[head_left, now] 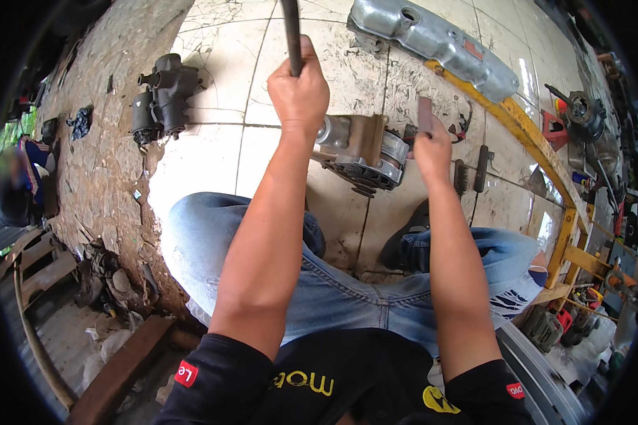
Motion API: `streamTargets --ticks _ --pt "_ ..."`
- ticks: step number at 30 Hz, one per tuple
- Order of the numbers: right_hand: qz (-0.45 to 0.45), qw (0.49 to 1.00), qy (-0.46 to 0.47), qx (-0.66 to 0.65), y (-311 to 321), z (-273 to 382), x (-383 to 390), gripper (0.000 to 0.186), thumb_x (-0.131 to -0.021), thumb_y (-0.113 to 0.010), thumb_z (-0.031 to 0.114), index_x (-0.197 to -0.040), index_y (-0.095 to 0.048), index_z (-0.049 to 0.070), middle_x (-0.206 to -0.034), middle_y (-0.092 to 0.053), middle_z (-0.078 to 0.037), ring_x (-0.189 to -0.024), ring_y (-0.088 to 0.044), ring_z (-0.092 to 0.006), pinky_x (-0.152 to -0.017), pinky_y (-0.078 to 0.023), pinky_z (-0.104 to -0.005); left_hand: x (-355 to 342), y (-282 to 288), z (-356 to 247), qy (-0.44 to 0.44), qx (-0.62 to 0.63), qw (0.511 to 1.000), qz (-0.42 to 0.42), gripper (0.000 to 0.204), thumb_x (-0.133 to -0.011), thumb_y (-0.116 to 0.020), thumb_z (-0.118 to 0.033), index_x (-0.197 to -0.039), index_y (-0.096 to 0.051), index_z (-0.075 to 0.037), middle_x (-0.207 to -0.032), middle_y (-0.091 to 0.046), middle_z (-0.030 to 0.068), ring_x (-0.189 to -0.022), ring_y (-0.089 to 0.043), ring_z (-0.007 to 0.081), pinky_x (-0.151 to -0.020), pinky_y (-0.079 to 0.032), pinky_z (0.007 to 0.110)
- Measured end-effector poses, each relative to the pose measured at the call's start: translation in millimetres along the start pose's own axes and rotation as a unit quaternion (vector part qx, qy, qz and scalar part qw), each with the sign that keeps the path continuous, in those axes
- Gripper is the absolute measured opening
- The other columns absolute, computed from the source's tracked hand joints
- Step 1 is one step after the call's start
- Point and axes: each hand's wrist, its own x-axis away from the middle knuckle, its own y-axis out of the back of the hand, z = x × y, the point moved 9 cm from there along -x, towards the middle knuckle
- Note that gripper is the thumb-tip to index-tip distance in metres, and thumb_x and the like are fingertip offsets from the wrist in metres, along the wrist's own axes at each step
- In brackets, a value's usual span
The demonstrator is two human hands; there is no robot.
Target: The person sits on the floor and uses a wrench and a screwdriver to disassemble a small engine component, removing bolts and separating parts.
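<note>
My left hand (298, 95) is closed round a dark, straight rod-like handle (291, 32) that runs up past the top edge, so its far end is out of view. My right hand (433, 150) grips a short, flat, brownish bar (424, 113) whose kind I cannot make out. On the tiles between my forearms rests a cast-metal machine part (365, 145) with a round, ribbed housing at its lower right. My left forearm covers its left end. The right hand is just beside its right side; whether they touch is unclear.
A dark cast unit (166, 95) stands at the left tile edge. A silver engine cover (439, 46) lies across a yellow metal frame (528, 127). Right of my hand are a wire brush (461, 177) and a black-handled tool (482, 168). Someone (32, 170) is at far left.
</note>
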Motion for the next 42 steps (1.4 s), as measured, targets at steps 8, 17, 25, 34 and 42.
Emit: streamTargets --ticks 8,17,25,34,42 --pt "0.039 0.965 -0.185 0.181 32 -155 -10 0.041 -0.083 -0.053 0.014 -0.119 -0.060 -0.003 -0.106 -0.067 -0.020 -0.093 -0.067 -0.0332 -0.071 -0.056 -0.0408 -46 29 -77 0.019 0.111 0.991 -0.065 0.053 -0.099 -0.050 -0.049 -0.063 -0.042 -0.012 -0.053 -0.036 -0.0014 -0.047 -0.035 0.0115 -0.046 -0.031 0.028" --pt "0.161 0.960 -0.052 0.224 -67 -86 -60 0.072 -0.081 -0.064 0.050 -0.133 -0.056 0.001 -0.130 -0.060 -0.022 -0.125 -0.055 -0.0340 -0.105 -0.042 -0.0383 -101 34 -83 -0.008 -0.080 0.994 -0.068 0.060 -0.097 -0.051 -0.056 -0.071 -0.057 -0.002 -0.056 -0.043 0.0004 -0.055 -0.041 0.0125 -0.049 -0.033 0.033" --pt "0.508 0.786 -0.141 0.323 -112 -90 -77 0.095 -0.071 -0.076 0.060 -0.148 -0.043 0.016 -0.144 -0.049 -0.019 -0.131 -0.048 -0.0320 -0.107 -0.040 -0.0435 -120 21 -26 0.074 0.005 0.997 -0.001 0.051 -0.100 -0.051 -0.047 -0.064 -0.042 -0.013 -0.054 -0.033 -0.0026 -0.049 -0.031 0.0112 -0.049 -0.030 0.029" --pt "0.635 0.690 -0.208 0.279 -152 -92 -64 0.096 -0.068 -0.086 0.048 -0.147 -0.042 0.016 -0.137 -0.054 -0.016 -0.121 -0.054 -0.0297 -0.095 -0.049 -0.0432 -133 21 -22 0.107 -0.014 0.993 -0.037 0.047 -0.098 -0.055 -0.046 -0.066 -0.050 -0.013 -0.052 -0.040 -0.0035 -0.044 -0.035 0.0093 -0.042 -0.026 0.031" --pt "0.646 0.688 -0.006 0.331 -157 -82 -55 0.095 -0.062 -0.090 0.039 -0.141 -0.045 0.011 -0.120 -0.063 -0.017 -0.112 -0.060 -0.0286 -0.092 -0.050 -0.0391 -135 17 -15 0.142 0.000 0.989 -0.034 0.047 -0.096 -0.057 -0.047 -0.064 -0.049 -0.014 -0.052 -0.041 -0.0036 -0.044 -0.036 0.0098 -0.042 -0.026 0.031"
